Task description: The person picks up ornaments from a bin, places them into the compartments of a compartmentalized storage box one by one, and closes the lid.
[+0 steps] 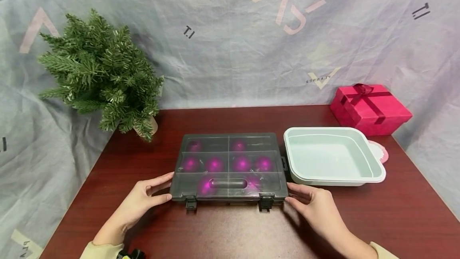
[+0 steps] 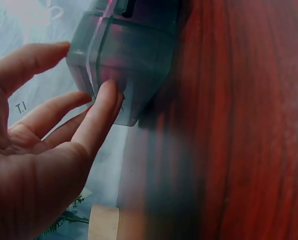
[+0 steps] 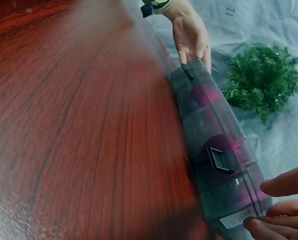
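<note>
A dark see-through plastic compartment case [image 1: 228, 165] lies flat with its lid down, between my hands. Several glowing purple balls [image 1: 215, 164] show through the lid. Two black latches [image 1: 266, 202] stick out at its front edge, and a moulded handle [image 1: 228, 183] sits between them. My left hand [image 1: 141, 199] holds the case's left front corner between thumb and fingers. On the opposite side, my right hand [image 1: 320, 209] grips the right front corner with thumb and fingertips. A white label [image 3: 235, 219] shows on the case's side near the right fingers.
Close to the case's right side stands a pale green basin [image 1: 334, 155]. Behind it are a red gift box [image 1: 370, 109] with a ribbon and a pink-and-white item [image 1: 381, 151], partly hidden. A small artificial pine tree [image 1: 108, 71] stands at the back left of the brown table [image 1: 233, 119].
</note>
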Motion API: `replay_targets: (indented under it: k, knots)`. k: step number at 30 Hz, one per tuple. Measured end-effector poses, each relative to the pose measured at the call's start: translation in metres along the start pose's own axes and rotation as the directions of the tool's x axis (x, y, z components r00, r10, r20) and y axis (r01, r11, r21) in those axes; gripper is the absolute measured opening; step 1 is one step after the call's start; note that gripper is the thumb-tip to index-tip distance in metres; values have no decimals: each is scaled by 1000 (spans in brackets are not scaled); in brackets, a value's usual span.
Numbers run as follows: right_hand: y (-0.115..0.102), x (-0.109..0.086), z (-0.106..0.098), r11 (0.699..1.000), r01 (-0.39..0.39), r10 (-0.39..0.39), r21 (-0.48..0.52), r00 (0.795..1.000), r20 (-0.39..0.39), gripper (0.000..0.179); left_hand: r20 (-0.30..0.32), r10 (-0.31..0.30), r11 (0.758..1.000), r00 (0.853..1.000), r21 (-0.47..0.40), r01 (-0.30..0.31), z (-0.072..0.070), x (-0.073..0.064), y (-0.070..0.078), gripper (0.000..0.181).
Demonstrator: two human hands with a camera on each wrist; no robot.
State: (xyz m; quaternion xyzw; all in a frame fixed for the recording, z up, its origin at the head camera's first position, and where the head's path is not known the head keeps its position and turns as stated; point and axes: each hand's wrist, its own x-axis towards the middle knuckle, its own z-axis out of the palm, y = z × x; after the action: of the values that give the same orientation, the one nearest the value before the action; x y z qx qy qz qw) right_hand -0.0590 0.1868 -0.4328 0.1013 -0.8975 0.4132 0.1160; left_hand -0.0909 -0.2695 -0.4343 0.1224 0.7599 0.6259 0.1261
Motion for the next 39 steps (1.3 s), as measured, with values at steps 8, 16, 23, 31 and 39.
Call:
replay_targets:
  k: [8,16,23,31,39]
  knots:
    - [-2,1,-4,998,-32,31,51,999,15,32,-16,-3,1000,1000,-20,3,5,2,-4,59]
    - [-1,0,-5,993,-77,76,94,997,15,31,-1,-1,1000,1000,-13,1,7,5,-1,59]
    - [-2,2,-3,968,-178,169,180,984,61,32,-5,-20,1000,1000,-11,20,5,4,-1,59]
    - [0,2,-2,975,-143,137,169,989,47,31,6,-7,1000,1000,12,7,4,6,-2,60]
    - [2,5,-1,983,-108,100,148,993,56,30,5,-10,1000,1000,26,10,3,8,-2,62]
